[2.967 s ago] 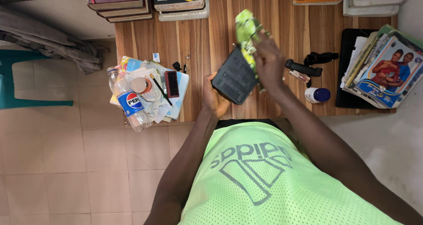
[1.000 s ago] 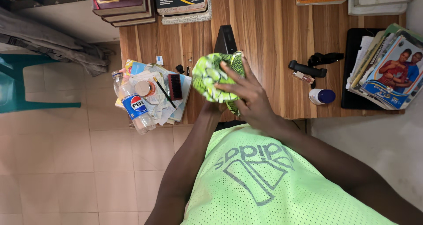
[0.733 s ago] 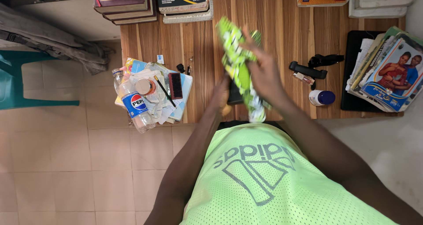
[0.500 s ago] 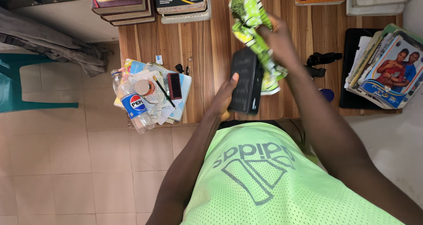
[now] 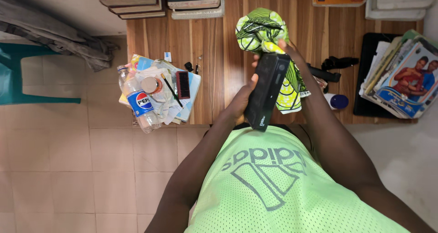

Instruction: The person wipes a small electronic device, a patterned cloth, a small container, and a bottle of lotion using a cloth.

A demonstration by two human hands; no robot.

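Black and matte, the oblong box-shaped device [image 5: 267, 90] sits in your left hand [image 5: 240, 101], raised above the near edge of the wooden desk [image 5: 214, 59]. In the head view, your left fingers are curled around its left long side, the thumb lying along that edge, so the hand is closed firmly on the casing. The casing looks like hard plastic with rounded corners, and it is tilted, its top end leaning away from you and to the right.

Your right hand [image 5: 292, 55] is at the top end of the device and is bunched around a green and yellow patterned cloth [image 5: 264, 32]. The fingers are closed on the fabric; how each finger lies I cannot tell, as cloth and device cover most of them. The cloth is soft and crumpled, balled above the device, with a loose tail hanging down behind it on the right side, touching the casing.

On the desk to the left lies a pile of papers [image 5: 175, 103] with a clear plastic bottle [image 5: 139, 105] lying on its side at the desk edge, a small dark red comb [image 5: 183, 85] and a round lid [image 5: 149, 84]. Stacked books [image 5: 162, 0] line the far edge. To the right sit a black tool [image 5: 335, 64], a small blue-capped container [image 5: 336, 100] and a stack of glossy magazines [image 5: 401, 80]. The desk surface is striped wood grain, smooth-looking.
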